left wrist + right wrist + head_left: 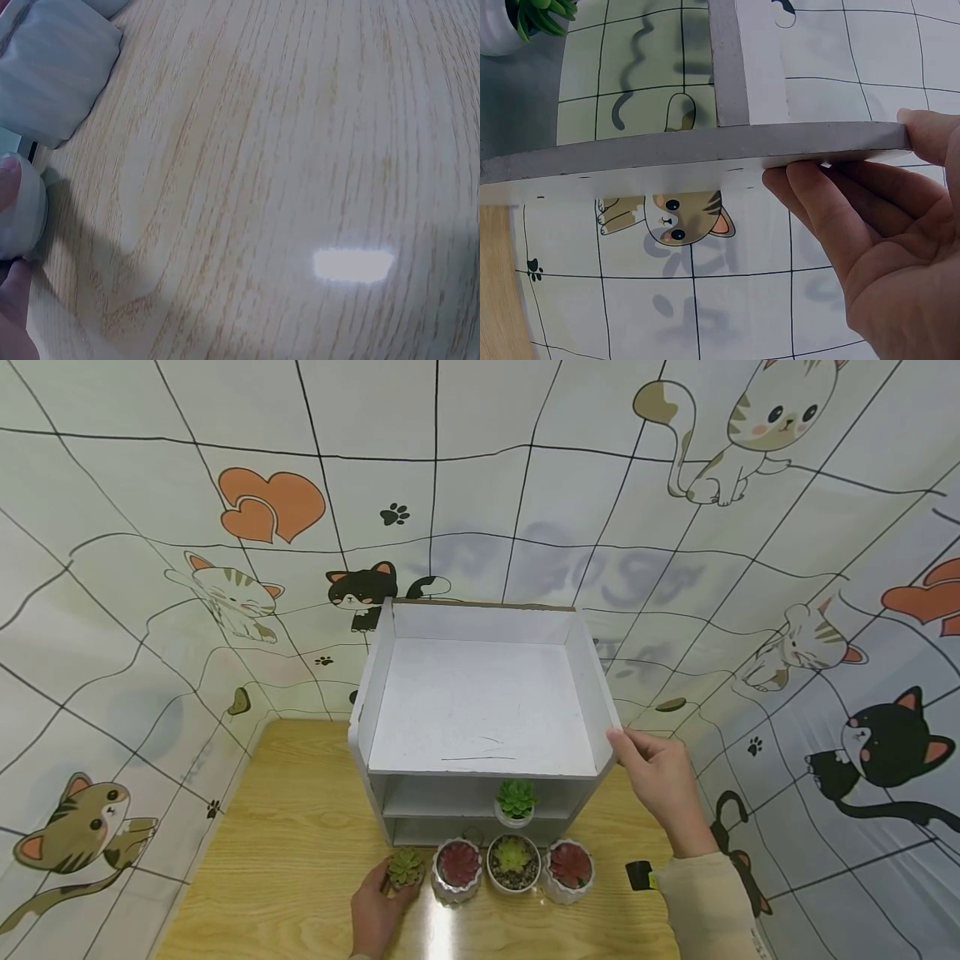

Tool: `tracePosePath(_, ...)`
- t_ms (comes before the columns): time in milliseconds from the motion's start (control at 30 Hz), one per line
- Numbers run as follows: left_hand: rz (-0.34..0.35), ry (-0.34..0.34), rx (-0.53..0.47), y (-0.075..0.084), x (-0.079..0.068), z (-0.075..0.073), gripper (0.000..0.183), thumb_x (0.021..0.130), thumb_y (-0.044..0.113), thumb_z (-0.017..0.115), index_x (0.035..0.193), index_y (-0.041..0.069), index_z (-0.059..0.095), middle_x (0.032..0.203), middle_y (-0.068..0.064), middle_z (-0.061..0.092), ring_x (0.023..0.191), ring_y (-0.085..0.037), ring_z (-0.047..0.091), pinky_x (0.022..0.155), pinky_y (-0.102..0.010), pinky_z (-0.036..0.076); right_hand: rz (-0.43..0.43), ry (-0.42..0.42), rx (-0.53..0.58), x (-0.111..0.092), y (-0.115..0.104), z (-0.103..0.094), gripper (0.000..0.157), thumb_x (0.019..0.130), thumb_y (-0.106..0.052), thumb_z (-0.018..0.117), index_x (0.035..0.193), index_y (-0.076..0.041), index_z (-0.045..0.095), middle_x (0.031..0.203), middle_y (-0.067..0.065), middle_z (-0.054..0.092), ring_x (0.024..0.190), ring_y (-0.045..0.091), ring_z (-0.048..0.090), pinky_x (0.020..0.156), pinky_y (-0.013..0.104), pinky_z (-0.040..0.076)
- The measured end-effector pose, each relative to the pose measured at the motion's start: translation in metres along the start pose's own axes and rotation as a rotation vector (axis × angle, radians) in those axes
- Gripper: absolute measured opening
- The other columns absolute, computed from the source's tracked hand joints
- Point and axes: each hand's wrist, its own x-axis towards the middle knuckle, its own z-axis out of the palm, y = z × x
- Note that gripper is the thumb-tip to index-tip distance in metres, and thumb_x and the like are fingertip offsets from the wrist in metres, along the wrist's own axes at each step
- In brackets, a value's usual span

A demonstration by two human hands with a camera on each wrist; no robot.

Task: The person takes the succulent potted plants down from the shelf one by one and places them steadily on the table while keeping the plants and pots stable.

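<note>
A white two-tier shelf [480, 710] with an open tray-like top stands on the table. My right hand [667, 777] pinches the front edge of its right side panel [667, 150], thumb on one face and fingers on the other. At the table's front, left of a row of pots, my left hand [377, 910] grips a small pale-green potted succulent [406, 866]. Its white pot [26, 214] shows at the left edge of the left wrist view, between thumb and finger. Most of that hand lies outside that view.
Before the shelf stand a red succulent [459, 864], a yellow-green one [513, 858] in a round pot, and another red one [570, 867]. A bright green potted plant [516, 800] sits within the shelf. A small black object [640, 875] lies to the right on the wooden table [300, 810].
</note>
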Motion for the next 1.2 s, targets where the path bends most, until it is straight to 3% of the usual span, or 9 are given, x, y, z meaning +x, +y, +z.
tracePosePath(233, -0.008, -0.012, 0.021, -0.001, 0.001, -0.001, 0.068, 0.076, 0.004, 0.091, 0.133, -0.014, 0.059, 0.132, -0.035, 0.062, 0.121, -0.047, 0.064, 0.099, -0.046, 0.054, -0.021, 0.018, -0.01, 0.0, 0.002, 0.002, 0.05, 0.107, -0.035, 0.058, 0.135, 0.006, 0.064, 0.124, 0.026, 0.07, 0.11, 0.039, 0.071, 0.095, 0.057, 0.054)
tracePosePath(467, 0.02, -0.074, 0.026, -0.002, 0.0, -0.012, 0.074, 0.076, 0.001, 0.086, 0.14, -0.014, 0.052, 0.138, -0.035, 0.057, 0.126, -0.048, 0.06, 0.104, -0.047, 0.05, -0.02, 0.023, -0.015, 0.0, 0.002, 0.002, 0.051, 0.107, -0.036, 0.058, 0.134, 0.006, 0.065, 0.123, 0.025, 0.071, 0.109, 0.04, 0.072, 0.095, 0.058, 0.054)
tracePosePath(700, 0.128, -0.073, 0.048, 0.003, -0.001, -0.028, 0.068, 0.078, 0.005, 0.086, 0.137, -0.012, 0.057, 0.134, -0.031, 0.061, 0.124, -0.048, 0.06, 0.099, -0.051, 0.054, -0.023, 0.024, -0.018, 0.001, 0.002, 0.002, 0.05, 0.107, -0.036, 0.058, 0.134, 0.006, 0.064, 0.123, 0.026, 0.07, 0.11, 0.04, 0.071, 0.096, 0.058, 0.053)
tracePosePath(900, 0.242, -0.02, 0.042, 0.017, -0.002, -0.039, 0.06, 0.08, 0.001, 0.084, 0.134, -0.011, 0.06, 0.128, -0.028, 0.065, 0.117, -0.047, 0.063, 0.095, -0.052, 0.056, -0.036, 0.026, -0.019, 0.0, 0.002, 0.003, 0.049, 0.107, -0.034, 0.059, 0.134, 0.007, 0.065, 0.123, 0.026, 0.07, 0.109, 0.04, 0.072, 0.095, 0.058, 0.054)
tracePosePath(1200, 0.301, 0.027, 0.055, 0.064, 0.002, -0.061, 0.056, 0.083, -0.002, 0.079, 0.137, -0.005, 0.062, 0.131, -0.021, 0.066, 0.12, -0.041, 0.063, 0.097, -0.052, 0.055, -0.046, 0.033, -0.014, 0.0, 0.003, 0.003, 0.048, 0.107, -0.034, 0.059, 0.132, 0.006, 0.066, 0.122, 0.025, 0.071, 0.108, 0.039, 0.072, 0.094, 0.058, 0.054)
